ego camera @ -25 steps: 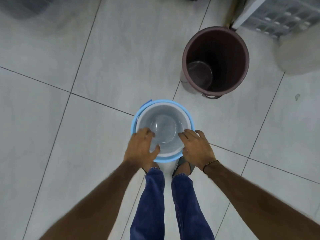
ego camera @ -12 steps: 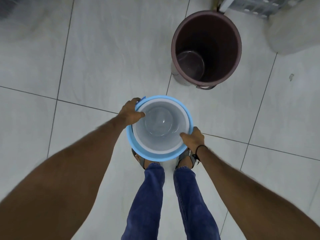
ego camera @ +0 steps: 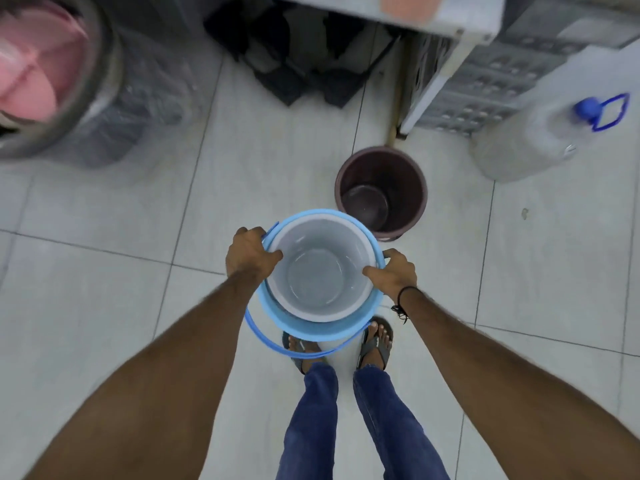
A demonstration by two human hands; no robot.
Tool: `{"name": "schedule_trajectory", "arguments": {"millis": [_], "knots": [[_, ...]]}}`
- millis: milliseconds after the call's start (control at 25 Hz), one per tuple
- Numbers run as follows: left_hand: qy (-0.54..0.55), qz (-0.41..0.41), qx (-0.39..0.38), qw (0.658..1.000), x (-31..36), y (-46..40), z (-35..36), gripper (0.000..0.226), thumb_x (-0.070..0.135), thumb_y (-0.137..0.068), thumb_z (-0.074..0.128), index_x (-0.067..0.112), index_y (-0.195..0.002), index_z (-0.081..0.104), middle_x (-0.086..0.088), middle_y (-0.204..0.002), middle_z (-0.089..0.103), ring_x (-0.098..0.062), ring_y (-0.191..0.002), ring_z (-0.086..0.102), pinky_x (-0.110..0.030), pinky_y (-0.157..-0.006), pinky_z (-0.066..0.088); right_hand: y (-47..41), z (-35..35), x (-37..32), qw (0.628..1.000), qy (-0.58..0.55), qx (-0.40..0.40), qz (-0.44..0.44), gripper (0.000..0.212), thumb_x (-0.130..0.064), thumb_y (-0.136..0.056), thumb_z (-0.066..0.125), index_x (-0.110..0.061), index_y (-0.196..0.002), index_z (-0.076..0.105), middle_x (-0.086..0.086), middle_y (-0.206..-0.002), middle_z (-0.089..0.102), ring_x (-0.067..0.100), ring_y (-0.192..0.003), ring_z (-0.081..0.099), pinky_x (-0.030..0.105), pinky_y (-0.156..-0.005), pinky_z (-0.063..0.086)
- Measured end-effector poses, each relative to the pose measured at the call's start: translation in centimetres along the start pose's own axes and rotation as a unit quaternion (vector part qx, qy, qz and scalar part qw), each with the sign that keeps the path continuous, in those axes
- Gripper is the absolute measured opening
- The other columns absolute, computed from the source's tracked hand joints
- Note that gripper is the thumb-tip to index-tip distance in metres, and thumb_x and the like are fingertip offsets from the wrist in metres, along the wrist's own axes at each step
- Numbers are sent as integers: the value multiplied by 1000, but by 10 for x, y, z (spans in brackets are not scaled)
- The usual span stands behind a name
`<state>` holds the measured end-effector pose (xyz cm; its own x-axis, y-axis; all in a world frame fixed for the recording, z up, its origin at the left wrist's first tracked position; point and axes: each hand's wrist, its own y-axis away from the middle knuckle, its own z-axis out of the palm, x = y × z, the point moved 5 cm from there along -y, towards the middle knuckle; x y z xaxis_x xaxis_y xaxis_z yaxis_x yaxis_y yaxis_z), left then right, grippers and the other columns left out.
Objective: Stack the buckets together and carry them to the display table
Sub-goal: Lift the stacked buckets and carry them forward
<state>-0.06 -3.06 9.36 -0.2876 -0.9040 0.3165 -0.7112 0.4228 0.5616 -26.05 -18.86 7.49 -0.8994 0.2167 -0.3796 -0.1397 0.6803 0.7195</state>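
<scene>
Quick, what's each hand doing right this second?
Left hand: closed on the rim of the nested buckets.
Right hand: closed on the opposite rim.

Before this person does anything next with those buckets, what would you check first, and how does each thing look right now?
1. White bucket nested inside blue bucket: ok.
2. Left hand gripping the rim: ok.
3. Right hand gripping the opposite rim: ok.
4. Blue handle hanging loose below the stack, near the feet: not ok, could snag.
5. Brown bucket added to the stack: not ok, it stands apart on the floor.
6. Route to the display table: cannot tell, none clearly identifiable.
</scene>
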Motion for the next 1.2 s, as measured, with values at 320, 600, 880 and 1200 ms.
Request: {"name": "schedule_trajectory", "arguments": {"millis": [320,600,880,1200], "knots": [[64,82,23,994,188,10,-106,38,35,-66,83,12,-93,69,-9,-93,68,-28,-75,68,-41,-71,61,-3,-202,-95,989,-10,118,-91,50,-44,-69,76,-23,-113,69,7,-104,68,20,-82,54,25,-71,42],[57,39,-7,998,268,-75,2,41,32,-72,82,13,-104,67,-7,-94,69,-27,-78,68,-38,-73,61,-144,-227,-58,992,-16,110,-60,56,-39,-74,73,-22,-127,62,12,-118,67,29,-105,62,34,-85,52],[1,-27,-29,999,227,-167,139,52,40,-77,78,15,-120,62,-13,-111,66,-33,-92,66,-41,-79,59,-277,-143,-4,997,20,51,-48,27,-29,-77,69,-23,-103,69,2,-81,68,25,-76,65,27,-66,50],[17,-114,-100,988,176,-219,218,62,54,-78,74,18,-125,55,-11,-115,66,-31,-94,63,-42,-81,58,-354,-94,29,997,45,24,55,52,-53,-70,74,-11,-100,66,5,-86,61,25,-79,62,26,-64,48]]}}
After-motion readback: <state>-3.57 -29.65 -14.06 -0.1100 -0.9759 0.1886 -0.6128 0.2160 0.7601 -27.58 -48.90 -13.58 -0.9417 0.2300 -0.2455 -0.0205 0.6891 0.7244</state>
